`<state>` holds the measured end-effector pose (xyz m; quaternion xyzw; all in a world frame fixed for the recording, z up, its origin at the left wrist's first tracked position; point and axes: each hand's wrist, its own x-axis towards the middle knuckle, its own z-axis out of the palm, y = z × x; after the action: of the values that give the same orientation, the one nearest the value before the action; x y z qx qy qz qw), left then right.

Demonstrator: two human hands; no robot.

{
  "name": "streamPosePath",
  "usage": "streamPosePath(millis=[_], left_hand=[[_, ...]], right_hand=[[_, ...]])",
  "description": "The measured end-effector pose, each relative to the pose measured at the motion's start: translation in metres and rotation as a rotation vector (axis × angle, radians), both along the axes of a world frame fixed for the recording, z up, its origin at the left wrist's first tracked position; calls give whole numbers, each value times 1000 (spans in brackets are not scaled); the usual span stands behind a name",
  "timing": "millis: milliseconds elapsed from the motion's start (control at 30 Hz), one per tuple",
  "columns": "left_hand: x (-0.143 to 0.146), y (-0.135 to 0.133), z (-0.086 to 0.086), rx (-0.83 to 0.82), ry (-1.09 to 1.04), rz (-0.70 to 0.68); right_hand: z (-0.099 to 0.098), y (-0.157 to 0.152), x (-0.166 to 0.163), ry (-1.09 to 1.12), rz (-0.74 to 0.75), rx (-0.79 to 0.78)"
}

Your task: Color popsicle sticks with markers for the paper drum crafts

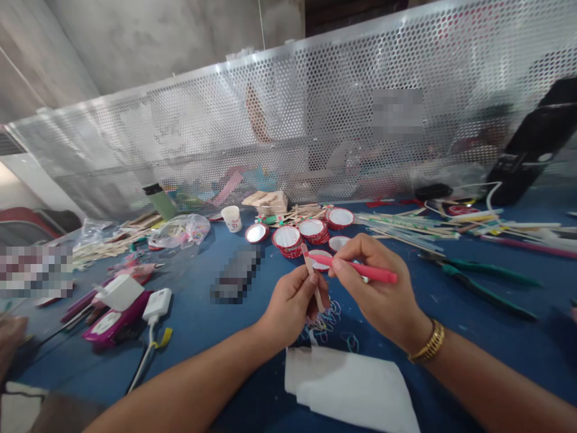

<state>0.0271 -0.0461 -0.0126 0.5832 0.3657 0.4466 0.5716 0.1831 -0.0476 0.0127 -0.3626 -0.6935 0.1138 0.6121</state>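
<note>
Upright between the thumb and fingers of my left hand [293, 297] is a flat wooden craft stick [317, 288], its top end coloured red. My right hand [383, 288] is closed around a red marker pen [367, 269], whose tip meets the stick near that red end. Just behind my hands stand stacks of round, red-rimmed discs [286, 239] with white tops. Under my hands lie many thin coloured rubber bands [331, 319]. A white cloth or paper sheet [349, 385] is spread nearest to me.
Green-handled pliers [489, 281] lie at right, near many loose sticks [401, 228]. A paper cup [231, 219], a green bottle [160, 201] and a blurred dark flat object [238, 273] are further left, with a white charger [121, 292] and cables. Another person's hand [12, 337] shows at the left edge. A perforated metal panel [202, 132] runs behind.
</note>
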Motion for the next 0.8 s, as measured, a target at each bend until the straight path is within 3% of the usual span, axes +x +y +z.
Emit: streamPosePath(millis=[800], left_hand=[[0,-2,1,6,42,7]], right_hand=[[-1,0,-1,-38,-6,-11]])
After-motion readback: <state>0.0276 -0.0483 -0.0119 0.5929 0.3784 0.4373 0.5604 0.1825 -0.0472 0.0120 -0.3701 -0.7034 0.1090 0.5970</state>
